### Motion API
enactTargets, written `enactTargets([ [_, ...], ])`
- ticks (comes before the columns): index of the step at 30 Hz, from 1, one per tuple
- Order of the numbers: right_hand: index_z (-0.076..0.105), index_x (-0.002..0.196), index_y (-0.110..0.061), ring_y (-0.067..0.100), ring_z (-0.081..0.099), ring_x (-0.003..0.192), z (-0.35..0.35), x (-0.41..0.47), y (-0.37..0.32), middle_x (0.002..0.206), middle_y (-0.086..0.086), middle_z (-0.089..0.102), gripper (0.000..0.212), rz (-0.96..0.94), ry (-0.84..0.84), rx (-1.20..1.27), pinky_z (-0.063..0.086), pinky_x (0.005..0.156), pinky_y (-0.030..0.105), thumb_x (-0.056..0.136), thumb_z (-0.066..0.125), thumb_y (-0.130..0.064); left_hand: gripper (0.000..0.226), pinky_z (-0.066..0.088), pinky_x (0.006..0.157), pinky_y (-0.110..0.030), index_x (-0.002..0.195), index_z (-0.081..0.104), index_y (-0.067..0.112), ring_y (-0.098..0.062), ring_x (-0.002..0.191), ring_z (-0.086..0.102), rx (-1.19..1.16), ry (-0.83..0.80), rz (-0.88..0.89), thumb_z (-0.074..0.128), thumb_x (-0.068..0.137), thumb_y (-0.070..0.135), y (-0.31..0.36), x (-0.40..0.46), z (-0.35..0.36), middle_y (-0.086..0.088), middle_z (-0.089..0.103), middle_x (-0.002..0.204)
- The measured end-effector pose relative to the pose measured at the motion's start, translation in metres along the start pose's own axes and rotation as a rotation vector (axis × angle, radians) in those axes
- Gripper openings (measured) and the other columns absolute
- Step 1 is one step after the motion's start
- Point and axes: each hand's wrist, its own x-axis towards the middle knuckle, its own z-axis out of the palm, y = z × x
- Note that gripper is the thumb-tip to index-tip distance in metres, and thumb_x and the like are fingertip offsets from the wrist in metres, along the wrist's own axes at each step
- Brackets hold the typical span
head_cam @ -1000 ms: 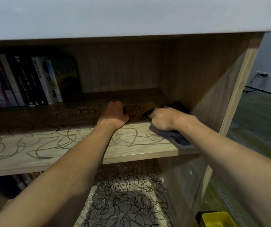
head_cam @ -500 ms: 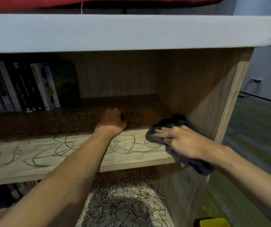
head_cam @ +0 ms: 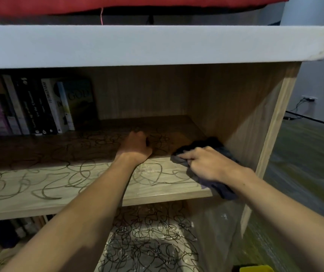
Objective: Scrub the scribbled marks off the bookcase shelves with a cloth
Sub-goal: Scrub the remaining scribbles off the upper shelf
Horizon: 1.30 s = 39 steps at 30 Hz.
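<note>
Most of the scrubbing looks undone. The right hand (head_cam: 209, 165) presses a dark cloth (head_cam: 215, 146) onto the right end of the upper shelf (head_cam: 90, 195), fingers curled over it in a loose grip, beside the side panel (head_cam: 235, 114). Only the small patch next to the cloth seems free of marks; looping scribbles (head_cam: 45, 183) cover the rest of that shelf, and the lower shelf (head_cam: 147, 238) is thick with them. The left hand (head_cam: 135, 147) rests clenched on the upper shelf, holding nothing (probably bracing), right on top of marks that need wiping. A row of books (head_cam: 29, 107) stands at the back left, blocking the surface beneath. A yellow container (head_cam: 255, 269) sits on the floor at the lower right.
</note>
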Motion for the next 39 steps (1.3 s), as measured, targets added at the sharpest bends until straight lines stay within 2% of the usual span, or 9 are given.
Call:
enactTargets([
  [3,0.049,0.14,-0.022,0.019,0.039,0.134,0.011,-0.019,-0.008,0.148,0.003,0.043,0.052,-0.078,-0.02,-0.038,0.031,0.105,0.021,0.091,0.041,-0.006,0.026,0.044,0.073,-0.031,0.11,0.064,0.01,-0.034,0.102,0.058,0.003,-0.012,0.001,0.053,0.09,0.024,0.002,-0.005,-0.002,-0.016,0.062,0.11],
  [6,0.047,0.14,-0.023,0.012,0.03,0.14,0.003,-0.038,0.004,0.151,-0.003,0.038,0.047,-0.058,0.011,-0.016,0.015,0.1,0.006,0.097,0.039,-0.008,0.025,0.044,0.075,-0.03,0.109,0.066,0.012,-0.032,0.103,0.058,0.023,-0.023,0.017,0.053,0.09,0.023,0.002,-0.009,-0.002,-0.014,0.064,0.109],
  [9,0.056,0.133,-0.015,0.026,0.048,0.125,-0.004,-0.017,0.008,0.138,0.008,0.053,0.044,0.084,0.005,-0.044,0.036,0.104,0.025,0.092,0.041,-0.007,0.024,0.046,0.078,-0.031,0.109,0.066,0.013,-0.031,0.102,0.059,0.015,-0.024,0.015,0.054,0.089,0.021,0.002,-0.011,-0.005,-0.014,0.064,0.109],
  [11,0.06,0.125,-0.01,0.032,0.053,0.115,0.0,-0.012,-0.006,0.126,0.012,0.059,0.04,0.076,-0.027,-0.1,0.045,0.094,0.038,0.089,0.043,-0.008,0.025,0.048,0.078,-0.032,0.108,0.066,0.013,-0.032,0.101,0.06,0.014,-0.023,0.009,0.054,0.088,0.021,0.002,-0.011,-0.005,-0.014,0.064,0.108],
  [14,0.055,0.132,-0.012,0.032,0.046,0.124,0.009,-0.013,-0.015,0.136,0.011,0.052,0.042,0.04,-0.067,-0.073,0.039,0.101,0.036,0.092,0.042,-0.008,0.025,0.051,0.078,-0.033,0.108,0.066,0.013,-0.031,0.097,0.061,0.016,-0.022,0.007,0.055,0.089,0.023,0.002,-0.009,-0.003,-0.014,0.064,0.106],
  [18,0.057,0.123,-0.005,0.033,0.053,0.116,-0.003,0.026,-0.009,0.132,0.018,0.054,0.034,0.237,-0.113,-0.036,0.045,0.093,0.034,0.094,0.041,-0.011,0.026,0.05,0.078,-0.032,0.109,0.067,0.016,-0.031,0.1,0.061,0.017,-0.015,0.033,0.056,0.087,0.023,0.0,-0.007,-0.001,-0.013,0.065,0.108],
  [24,0.041,0.142,-0.005,0.026,0.032,0.138,-0.024,0.091,0.01,0.15,0.014,0.036,0.043,0.272,0.038,-0.041,0.02,0.11,0.028,0.104,0.028,-0.022,0.021,0.05,0.078,-0.032,0.104,0.067,0.015,-0.03,0.097,0.061,-0.018,0.016,0.065,0.056,0.088,0.022,-0.005,-0.004,0.001,-0.012,0.066,0.105],
  [32,0.039,0.143,-0.018,0.031,0.032,0.137,-0.021,0.09,0.033,0.151,0.012,0.033,0.048,0.389,0.075,-0.012,0.026,0.113,0.038,0.102,0.03,-0.04,0.02,0.05,0.079,-0.034,0.101,0.068,0.016,-0.033,0.099,0.06,-0.036,0.013,0.079,0.058,0.084,0.021,-0.005,0.003,0.0,-0.015,0.065,0.103],
  [39,0.046,0.133,-0.005,0.033,0.047,0.122,0.005,0.073,0.016,0.137,0.018,0.048,0.037,0.302,0.009,-0.08,0.038,0.098,0.035,0.1,0.032,-0.015,0.021,0.048,0.079,-0.032,0.101,0.07,0.012,-0.034,0.102,0.06,-0.063,0.033,0.045,0.058,0.084,0.017,-0.002,-0.003,-0.001,-0.018,0.066,0.103],
])
